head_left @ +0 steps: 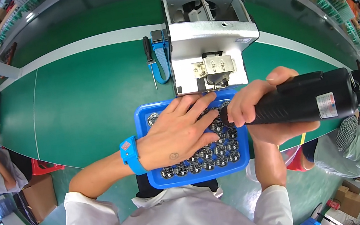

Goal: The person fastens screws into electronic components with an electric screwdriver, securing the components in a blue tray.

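My left hand (178,133) lies flat on a blue tray (142,118) filled with several small round dark parts (205,154), its fingers spread and pressing on parts near the tray's middle. A blue wrist strap (130,155) sits on that wrist. My right hand (257,101) grips a black electric screwdriver (308,98), whose tip points down at a part beside my left fingertips.
A grey metal machine (206,38) with a small feeder block stands just behind the tray on the green bench (85,103). A screwdriver (149,59) and a blue strap (162,54) lie to its left. Other people sit at left and right.
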